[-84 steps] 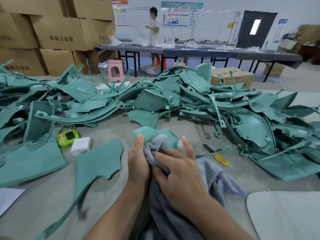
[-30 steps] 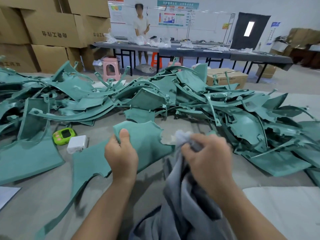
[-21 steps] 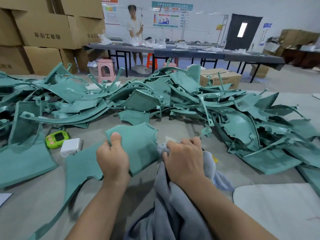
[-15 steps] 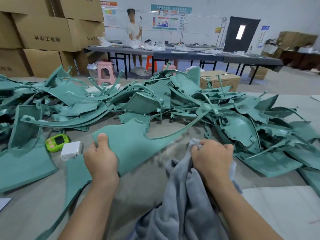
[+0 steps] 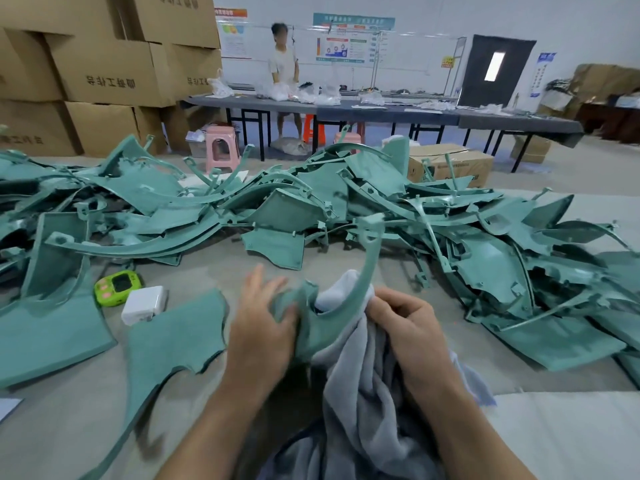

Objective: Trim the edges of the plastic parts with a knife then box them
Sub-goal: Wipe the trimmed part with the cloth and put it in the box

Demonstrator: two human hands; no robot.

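- A green plastic part is held just over the table, between both hands.
- The left hand is blurred, its grip loose, fingers spread against the part.
- The right hand has a closed grip on a grey cloth.
- Likely wiping: brace the part firmly and rub along its edges.

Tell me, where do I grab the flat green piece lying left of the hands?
Probably the flat green piece by its wide part, pinching the right edge from the right. It lies flat on the table, that edge is free, and its thin tail looks bendy.
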